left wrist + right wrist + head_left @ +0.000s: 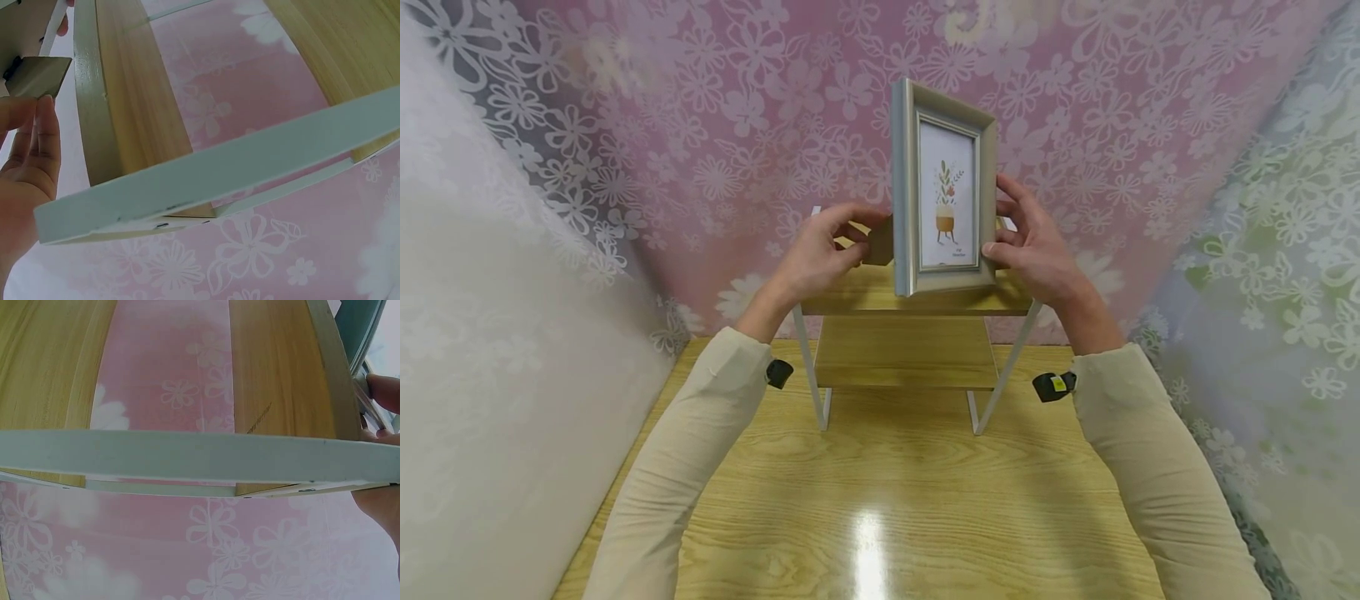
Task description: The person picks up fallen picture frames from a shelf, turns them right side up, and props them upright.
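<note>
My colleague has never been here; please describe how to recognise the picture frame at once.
Before the pink flowered wall stands a two-board shelf unit. Above its upper board, the right hand grips the picture frame. It alone has a pale border around a printed potted plant.

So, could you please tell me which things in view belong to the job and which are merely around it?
Job:
picture frame, held by the right hand
its easel stand, pinched by the left hand
two-tier shelf, probably

Merely around:
wrist cameras
floral wall covering
wood-grain surface beneath
</note>
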Tool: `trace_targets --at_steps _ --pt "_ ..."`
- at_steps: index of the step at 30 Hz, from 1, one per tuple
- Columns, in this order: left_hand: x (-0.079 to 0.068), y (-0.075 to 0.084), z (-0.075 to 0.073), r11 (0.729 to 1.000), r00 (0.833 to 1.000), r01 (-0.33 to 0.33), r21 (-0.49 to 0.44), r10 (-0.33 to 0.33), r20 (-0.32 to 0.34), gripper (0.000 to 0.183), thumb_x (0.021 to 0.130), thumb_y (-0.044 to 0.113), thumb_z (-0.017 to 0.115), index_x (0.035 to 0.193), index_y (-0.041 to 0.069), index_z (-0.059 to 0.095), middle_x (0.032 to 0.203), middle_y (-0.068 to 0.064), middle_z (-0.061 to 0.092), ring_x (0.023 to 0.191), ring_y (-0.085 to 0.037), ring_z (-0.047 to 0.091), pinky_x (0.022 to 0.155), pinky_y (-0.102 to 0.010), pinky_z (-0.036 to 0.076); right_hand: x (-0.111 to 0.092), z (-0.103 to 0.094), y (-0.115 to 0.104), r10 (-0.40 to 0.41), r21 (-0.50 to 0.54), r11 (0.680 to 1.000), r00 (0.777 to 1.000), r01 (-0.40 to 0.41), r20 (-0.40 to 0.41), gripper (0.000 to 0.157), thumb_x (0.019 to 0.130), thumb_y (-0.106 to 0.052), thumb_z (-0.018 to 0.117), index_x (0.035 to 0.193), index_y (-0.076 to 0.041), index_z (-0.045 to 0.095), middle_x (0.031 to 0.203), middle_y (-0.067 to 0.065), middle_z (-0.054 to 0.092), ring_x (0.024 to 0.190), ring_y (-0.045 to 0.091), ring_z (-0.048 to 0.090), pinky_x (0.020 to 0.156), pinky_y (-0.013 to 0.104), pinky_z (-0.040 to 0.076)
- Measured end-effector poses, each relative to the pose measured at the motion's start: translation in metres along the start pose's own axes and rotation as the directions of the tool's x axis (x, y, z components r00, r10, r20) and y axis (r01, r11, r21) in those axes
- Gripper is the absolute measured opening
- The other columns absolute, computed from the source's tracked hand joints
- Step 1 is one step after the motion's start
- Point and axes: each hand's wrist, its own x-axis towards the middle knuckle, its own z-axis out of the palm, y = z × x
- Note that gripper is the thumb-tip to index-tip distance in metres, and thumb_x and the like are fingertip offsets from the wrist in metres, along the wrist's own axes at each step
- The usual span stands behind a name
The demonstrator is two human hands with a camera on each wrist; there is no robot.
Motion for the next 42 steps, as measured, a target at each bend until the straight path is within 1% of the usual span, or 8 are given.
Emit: trace_targets --at_steps 6,9,15,22,28,32,37,42 --pt "-0.003 0.017 0.001 0.999 0.999 0.042 0.025 -0.042 -0.015 0.038 0.088 -0.011 0.051 0.123 -0.001 0.057 0.120 -0.017 0.058 0.099 -0.030 0.060 0.086 -0.040 0.049 -0.001 -0.001 0.001 0.008 0.001 1.000 1.000 -0.008 0.010 0.078 0.088 0.014 0.050 0.150 -0.025 0.022 0.138 0.014 0.036 0.096 0.021 0.059 0.068 0.025 0.054" --pt "-0.003 0.018 0.001 0.998 0.999 0.045 0.038 -0.044 -0.018 0.037 0.088 -0.012 0.051 0.123 -0.002 0.057 0.120 -0.018 0.058 0.100 -0.032 0.059 0.087 -0.041 0.049 -0.001 -0.002 0.001 0.011 0.003 1.000 1.000 -0.011 0.011 0.078 0.088 0.013 0.050 0.150 -0.025 0.022 0.138 0.014 0.036 0.096 0.022 0.059 0.069 0.025 0.054" --pt "-0.001 -0.002 0.003 0.999 0.999 0.027 0.034 -0.027 -0.023 0.038 0.089 -0.007 0.053 0.124 0.007 0.058 0.121 -0.009 0.059 0.099 -0.024 0.059 0.086 -0.037 0.049 -0.001 -0.002 0.001 0.016 0.023 1.000 1.000 -0.016 0.004 0.079 0.087 0.015 0.051 0.150 -0.024 0.023 0.136 0.014 0.037 0.093 0.021 0.060 0.068 0.026 0.054" --pt "-0.004 -0.001 0.003 0.999 0.998 0.030 0.040 -0.028 -0.054 0.035 0.090 0.001 0.055 0.122 0.012 0.059 0.119 0.000 0.058 0.096 -0.013 0.059 0.081 -0.030 0.051 -0.001 0.000 0.000 0.020 0.017 1.000 1.000 -0.020 0.000 0.080 0.087 0.015 0.051 0.150 -0.024 0.022 0.135 0.014 0.037 0.091 0.020 0.061 0.068 0.025 0.054" --pt "-0.007 0.002 0.002 0.997 0.995 0.054 0.048 -0.050 -0.090 0.036 0.090 0.004 0.057 0.125 0.011 0.057 0.120 -0.002 0.057 0.099 -0.013 0.057 0.080 -0.032 0.050 -0.001 -0.001 0.000 0.028 0.032 0.999 1.000 -0.028 -0.008 0.079 0.087 0.015 0.051 0.150 -0.024 0.022 0.134 0.014 0.037 0.092 0.021 0.060 0.069 0.025 0.054" --pt "-0.012 0.016 0.001 0.997 0.993 0.067 0.024 -0.064 -0.096 0.034 0.093 0.005 0.054 0.127 0.005 0.055 0.123 -0.010 0.055 0.103 -0.021 0.054 0.083 -0.037 0.048 -0.001 -0.002 0.000 0.023 0.025 0.999 1.000 -0.022 -0.013 0.079 0.087 0.014 0.051 0.150 -0.024 0.023 0.134 0.014 0.037 0.093 0.022 0.060 0.070 0.025 0.054" --pt "-0.017 0.042 0.001 0.997 0.991 0.083 -0.004 -0.083 -0.104 0.030 0.097 0.010 0.051 0.125 0.002 0.054 0.122 -0.015 0.055 0.102 -0.024 0.054 0.080 -0.031 0.046 -0.001 -0.002 0.001 0.015 0.028 1.000 1.000 -0.014 -0.015 0.080 0.087 0.015 0.051 0.150 -0.024 0.023 0.134 0.013 0.038 0.092 0.022 0.060 0.069 0.026 0.054" --pt "-0.017 0.050 0.003 0.997 0.994 0.051 -0.055 -0.056 -0.094 0.031 0.098 0.011 0.050 0.127 0.000 0.052 0.122 -0.018 0.056 0.099 -0.029 0.056 0.078 -0.038 0.050 -0.001 -0.001 0.001 0.013 0.017 1.000 1.000 -0.013 -0.019 0.080 0.087 0.015 0.052 0.150 -0.025 0.023 0.133 0.013 0.038 0.092 0.022 0.060 0.069 0.026 0.055"
